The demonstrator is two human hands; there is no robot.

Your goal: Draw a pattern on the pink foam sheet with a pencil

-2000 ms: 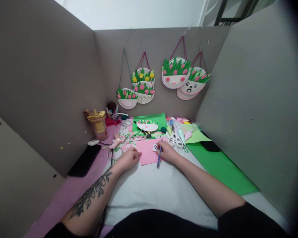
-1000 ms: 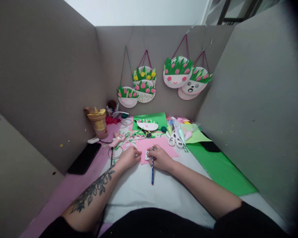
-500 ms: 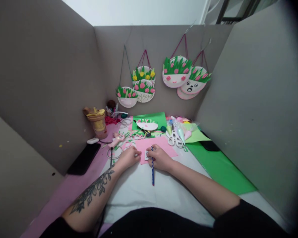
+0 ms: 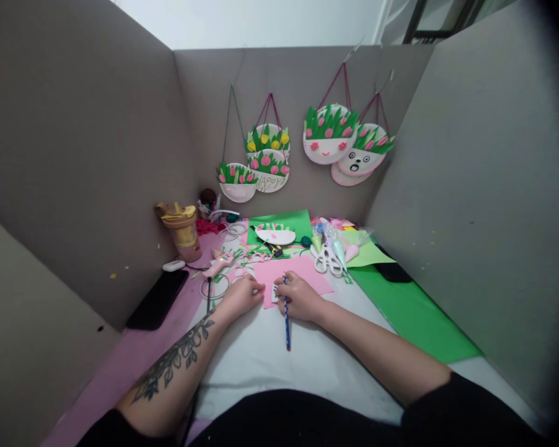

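A small handicraft workstation is framed by grey partitions [image 4: 456,186] on the left, right and far sides. The far panel [image 4: 302,77] is hung with paper-plate baskets [image 4: 327,154] decorated with green paper leaves [image 4: 314,121] and paper tulips [image 4: 328,133]. The desktop [image 4: 135,354], laid with a white sheet [image 4: 298,369], is strewn with craft supplies: pink paper [image 4: 270,271] is placed at the centre, white scissors [image 4: 328,262] and green card [image 4: 419,326] are seen to the right, and paper scraps [image 4: 257,256] and a corded pink tool [image 4: 218,267] resembling a glue gun are scattered to the left. The wider building cannot be identified.
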